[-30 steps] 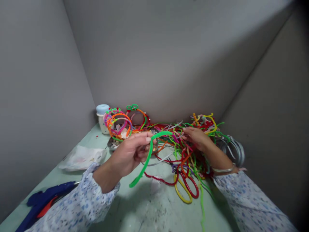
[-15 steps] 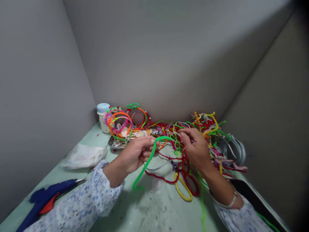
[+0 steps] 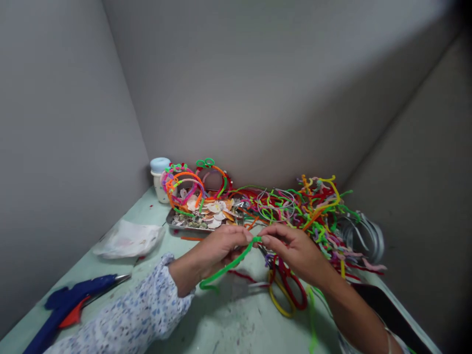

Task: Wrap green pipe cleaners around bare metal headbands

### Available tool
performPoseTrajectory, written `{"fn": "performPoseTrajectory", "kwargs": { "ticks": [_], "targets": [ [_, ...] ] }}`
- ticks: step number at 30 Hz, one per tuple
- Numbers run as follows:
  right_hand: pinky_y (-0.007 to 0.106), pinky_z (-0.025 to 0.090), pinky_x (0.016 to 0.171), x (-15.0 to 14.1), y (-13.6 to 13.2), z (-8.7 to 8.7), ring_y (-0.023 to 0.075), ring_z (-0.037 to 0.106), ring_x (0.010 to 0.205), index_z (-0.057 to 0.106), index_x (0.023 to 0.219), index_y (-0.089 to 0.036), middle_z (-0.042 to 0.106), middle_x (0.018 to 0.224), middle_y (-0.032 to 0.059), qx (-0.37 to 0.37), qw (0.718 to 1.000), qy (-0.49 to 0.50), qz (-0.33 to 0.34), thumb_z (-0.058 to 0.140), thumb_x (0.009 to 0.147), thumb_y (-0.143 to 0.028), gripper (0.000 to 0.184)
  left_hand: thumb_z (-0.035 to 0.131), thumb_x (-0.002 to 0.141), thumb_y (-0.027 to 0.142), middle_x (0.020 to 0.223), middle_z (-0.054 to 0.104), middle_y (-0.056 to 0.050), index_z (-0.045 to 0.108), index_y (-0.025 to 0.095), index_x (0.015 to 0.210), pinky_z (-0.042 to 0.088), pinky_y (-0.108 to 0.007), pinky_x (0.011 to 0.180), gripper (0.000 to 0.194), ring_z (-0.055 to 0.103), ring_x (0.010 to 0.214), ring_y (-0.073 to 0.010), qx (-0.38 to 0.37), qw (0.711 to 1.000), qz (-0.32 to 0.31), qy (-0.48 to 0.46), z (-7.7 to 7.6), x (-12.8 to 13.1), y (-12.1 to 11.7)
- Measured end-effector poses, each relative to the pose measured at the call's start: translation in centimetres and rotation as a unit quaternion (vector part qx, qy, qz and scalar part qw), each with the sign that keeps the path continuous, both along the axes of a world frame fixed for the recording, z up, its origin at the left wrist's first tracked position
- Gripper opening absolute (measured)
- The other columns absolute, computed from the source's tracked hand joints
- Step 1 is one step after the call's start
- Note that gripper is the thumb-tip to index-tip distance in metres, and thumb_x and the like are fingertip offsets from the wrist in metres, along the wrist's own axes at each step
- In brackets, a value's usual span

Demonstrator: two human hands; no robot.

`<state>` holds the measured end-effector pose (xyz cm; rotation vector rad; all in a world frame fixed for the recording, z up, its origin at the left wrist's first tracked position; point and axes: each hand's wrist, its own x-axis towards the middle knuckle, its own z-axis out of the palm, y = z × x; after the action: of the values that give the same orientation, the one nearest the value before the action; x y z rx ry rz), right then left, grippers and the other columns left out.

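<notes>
A bright green pipe cleaner (image 3: 232,265) runs between my hands, its loose tail drooping toward the lower left with a curled tip. My left hand (image 3: 217,246) is closed, pinching it between thumb and finger. Close beside it, my right hand (image 3: 295,246) is also closed, thumb and finger pinched at the green end, the fingertips of both hands almost touching. Beneath them lie a dark red pipe cleaner (image 3: 243,276) and a grey band end (image 3: 258,284); where these run behind my hands is hidden. Scissors with yellow handles (image 3: 278,300) and red-handled scissors (image 3: 300,295) lie below my right hand.
Finished colourful headbands (image 3: 184,177) stand on a metal tray (image 3: 191,229) of shells. A lidded jar (image 3: 160,179) is behind. At left are a white packet (image 3: 129,239) and blue glue gun (image 3: 79,290). Tangled pipe cleaners (image 3: 317,211) and grey bands (image 3: 370,238) fill the right.
My right hand has moved left and down, and now meets my left hand at the green pipe cleaner. The arch of green between them has shortened. My left hand has lowered slightly.
</notes>
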<state>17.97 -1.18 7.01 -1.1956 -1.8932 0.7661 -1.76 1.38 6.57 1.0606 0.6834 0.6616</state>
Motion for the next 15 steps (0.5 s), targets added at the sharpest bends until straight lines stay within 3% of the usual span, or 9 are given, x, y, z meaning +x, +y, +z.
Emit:
{"fn": "performPoseTrajectory", "kwargs": {
  "ticks": [3,9,15],
  "targets": [
    [0.027,0.045,0.071,0.1,0.2,-0.2,0.0170,0.061,0.077,0.069,0.089,-0.025,0.069,0.084,0.0005,-0.010,1.000,0.001,-0.004,0.056,0.089,-0.036,0.016,0.065,0.074,0.030,0.057,0.045,0.005,0.054,0.016,0.068,0.017,-0.024,0.045,0.019,0.031,0.044,-0.0059,0.009,1.000,0.003,-0.001,-0.2,0.1,0.5],
    [0.027,0.044,0.069,0.1,0.6,-0.6,0.0177,0.061,0.077,0.068,0.086,-0.024,0.068,0.082,0.0007,-0.018,1.000,0.006,-0.007,0.057,0.088,-0.034,0.015,0.065,0.075,0.033,0.049,0.039,0.006,0.054,0.017,0.066,0.015,-0.024,0.044,0.022,0.030,0.042,-0.0067,0.026,0.999,0.004,0.027,-1.2,-0.1,1.2],
    [0.027,0.044,0.069,0.0,0.7,-0.9,0.0174,0.060,0.076,0.068,0.086,-0.024,0.068,0.082,0.0006,-0.028,1.000,0.002,-0.003,0.056,0.088,-0.033,0.015,0.066,0.074,0.036,0.049,0.038,0.007,0.053,0.017,0.065,0.014,-0.025,0.044,0.025,0.028,0.042,-0.0069,0.016,0.999,0.003,0.037,-1.2,0.0,1.3]
  ]
}}
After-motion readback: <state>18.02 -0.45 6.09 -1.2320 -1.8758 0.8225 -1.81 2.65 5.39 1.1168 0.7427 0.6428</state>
